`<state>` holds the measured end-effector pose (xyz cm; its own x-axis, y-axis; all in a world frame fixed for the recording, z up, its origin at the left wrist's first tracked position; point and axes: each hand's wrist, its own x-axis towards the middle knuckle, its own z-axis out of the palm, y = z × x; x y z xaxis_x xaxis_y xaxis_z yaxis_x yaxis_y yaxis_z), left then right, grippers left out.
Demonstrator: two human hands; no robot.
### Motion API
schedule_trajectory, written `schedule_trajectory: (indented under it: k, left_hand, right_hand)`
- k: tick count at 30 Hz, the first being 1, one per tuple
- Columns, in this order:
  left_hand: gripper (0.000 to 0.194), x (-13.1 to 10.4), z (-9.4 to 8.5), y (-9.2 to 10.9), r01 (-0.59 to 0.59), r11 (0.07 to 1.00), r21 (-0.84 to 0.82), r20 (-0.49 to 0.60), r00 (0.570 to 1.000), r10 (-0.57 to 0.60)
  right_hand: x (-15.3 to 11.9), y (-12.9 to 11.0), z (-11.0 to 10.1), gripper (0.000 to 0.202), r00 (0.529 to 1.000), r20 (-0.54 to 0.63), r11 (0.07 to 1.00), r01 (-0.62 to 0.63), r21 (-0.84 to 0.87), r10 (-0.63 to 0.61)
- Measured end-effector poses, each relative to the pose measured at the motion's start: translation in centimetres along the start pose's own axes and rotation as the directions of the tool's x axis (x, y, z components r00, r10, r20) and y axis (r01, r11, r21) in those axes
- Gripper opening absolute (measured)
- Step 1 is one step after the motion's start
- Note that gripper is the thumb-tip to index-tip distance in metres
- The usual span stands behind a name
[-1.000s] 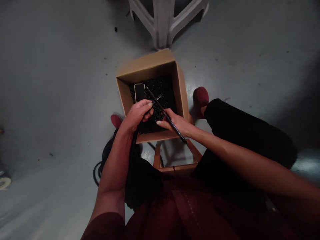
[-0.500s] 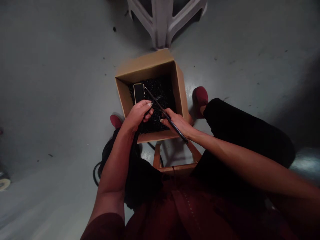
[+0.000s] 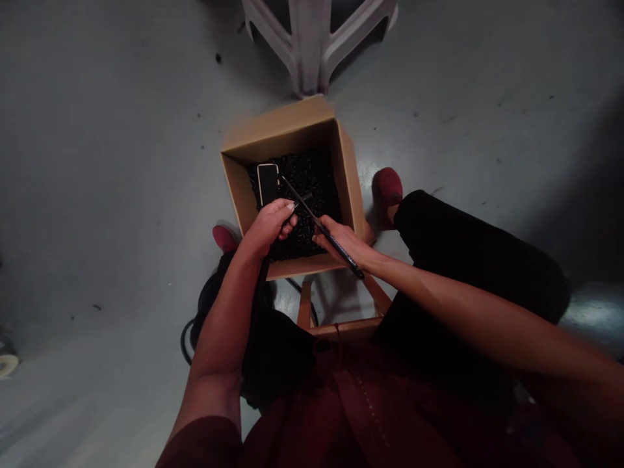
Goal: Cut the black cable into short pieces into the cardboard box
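Pinching dark ribbed piece (image 3: 307, 195) in left hand (image 3: 273, 220); gripping long tool (image 3: 341, 251) in right hand (image 3: 351, 242), with thumb now tucked closer, apparently firming control.

We see a cardboard box (image 3: 351, 172) between the person's 2 feet, the left foot (image 3: 224, 238) and the right foot (image 3: 389, 186). In it lie small pieces (image 3: 302, 170), with a smartphone (image 3: 268, 183) on them toward the left wall. A plastic stool (image 3: 309, 52) stands beyond; a wooden frame (image 3: 348, 328) is nearer, and a tape roll (image 3: 8, 365) far left.
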<state>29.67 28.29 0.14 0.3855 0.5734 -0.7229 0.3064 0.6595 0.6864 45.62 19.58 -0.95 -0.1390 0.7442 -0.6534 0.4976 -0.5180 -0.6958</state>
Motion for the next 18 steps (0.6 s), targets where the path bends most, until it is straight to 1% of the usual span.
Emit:
schedule_trajectory:
  k: [4, 9, 18]
  left_hand:
    - [0.010, 0.4, 0.0, -0.4, 0.025, 1.000, -0.003, 0.015, 1.000, -0.025]
    - [0.009, 0.7, 0.0, -0.6, 0.048, 0.999, -0.008, 0.026, 0.999, -0.047]
    - [0.011, 1.7, -0.1, -1.7, 0.099, 0.995, 0.013, 0.018, 0.995, -0.099]
  right_hand:
    - [0.1, 0.1, 0.1, 0.012, 0.999, 0.014, 0.999, -0.030, -0.011, 0.030]
    - [0.1, 0.3, 0.2, 0.012, 0.999, 0.029, 0.999, -0.034, -0.033, 0.035]
    - [0.4, 0.6, 0.4, 0.010, 0.995, 0.027, 0.992, -0.095, -0.088, 0.098]
